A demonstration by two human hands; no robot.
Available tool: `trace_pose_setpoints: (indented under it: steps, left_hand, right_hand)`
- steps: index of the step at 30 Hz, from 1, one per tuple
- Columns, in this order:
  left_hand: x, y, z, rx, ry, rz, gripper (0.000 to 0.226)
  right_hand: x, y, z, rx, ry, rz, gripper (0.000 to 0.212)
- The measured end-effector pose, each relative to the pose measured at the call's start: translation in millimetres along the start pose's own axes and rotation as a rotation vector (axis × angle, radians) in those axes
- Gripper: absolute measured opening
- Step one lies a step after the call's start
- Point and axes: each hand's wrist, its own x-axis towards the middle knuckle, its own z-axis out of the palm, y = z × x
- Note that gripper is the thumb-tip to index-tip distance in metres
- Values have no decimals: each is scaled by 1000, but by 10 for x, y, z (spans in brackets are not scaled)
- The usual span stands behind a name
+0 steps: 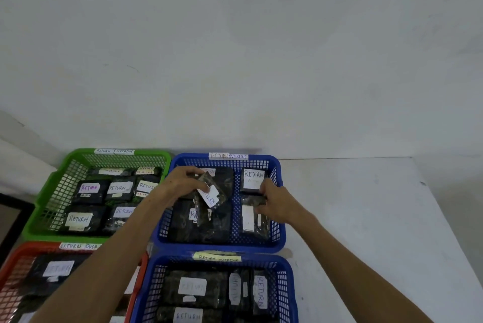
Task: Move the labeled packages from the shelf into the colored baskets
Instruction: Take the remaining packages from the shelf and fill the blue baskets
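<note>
While our left hand (183, 181) pinches a RETURN-labeled package (209, 197) above the far blue basket (278, 241) and our right hand (274, 202) grips another package (254, 215) inside, we lay both flat, labels up.

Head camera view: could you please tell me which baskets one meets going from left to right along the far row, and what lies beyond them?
Green basket → far blue basket, with both hands in it → bare white table.
</note>
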Motion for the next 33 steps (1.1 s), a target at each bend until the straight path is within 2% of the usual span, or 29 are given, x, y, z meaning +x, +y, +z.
trace_pose_setpoints:
  steps: [2,5,8,11,15,23,25,27,28,30,31,33]
  left_hand:
    - [26,-78,-54,-57,-10,-13,58]
    - [-1,-149,-50,-124,-17,4,44]
    - [-1,-224,-20,-166,-15,26,43]
    - [42,-310,-16,-183,-20,15,48]
    - [62,-371,50,-254,-47,2,49]
    - [17,-401,203,-416,-76,-63,39]
    - [12,-412,226,-455,-70,-83,40]
    - [6,-413,267,-499,-59,-114,38]
    - [6,-416,288,-522,-53,-128,38]
    - [16,-438,334,-576,-34,-156,39]
    - [22,-451,356,-597,-20,-173,38]
    - [4,-465,386,-620,-22,-205,37]
  right_hand:
    - [124,-35,185,-68,-30,-2,33]
    - [260,-12,382,-117,-13,-4,28]
    - [314,67,529,-204,48,21,40]
    - [302,77,646,-298,108,53,37]
    - [282,98,757,-353,72,86,45]
    - [240,131,808,-409,103,67,62]
    - [208,97,806,-340,184,31,57]
    - [144,4,786,-124,254,-29,45]
    - [100,-71,770,51,230,-43,43]
    - [-5,-241,764,383,62,-40,50]
    - [-31,-286,789,434,28,-47,57]
    - [-56,-306,840,402,66,-60,62]
